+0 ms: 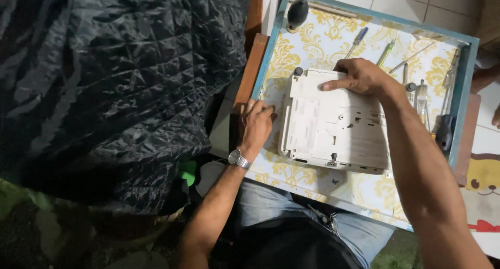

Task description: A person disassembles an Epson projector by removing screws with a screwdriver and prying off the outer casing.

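White plastic device [336, 125], a flat box turned underside up with a pale label and small slots showing, lies near the middle of a tray [465, 86] that has a teal rim and a yellow floral lining and rests across the person's lap. On the far edge of the device the right hand [362, 77] lies flat, index finger stretched out along the casing and pressing down, holding nothing. Just to the device's left the left hand [256, 125], with a wristwatch [238, 159] on its wrist, rests on the lining with fingers curled loosely; whether a small part sits under the fingertips cannot be told. Beyond the device's far edge lie a blue-handled screwdriver [357, 41], a green-handled screwdriver [386, 52] and a thin metal tool [411, 58], all untouched, and a black rubber air blower [298, 12] stands at the tray's far left corner. More tools lie along the device's right side, partly hidden by the forearm. A dark quilted cloth [114, 86] hangs well to the left of the device. Judging from this, the step in hand is steadying and inspecting the underside; a next move would seem to call for a driver matched to the fasteners, with one hand holding the casing.
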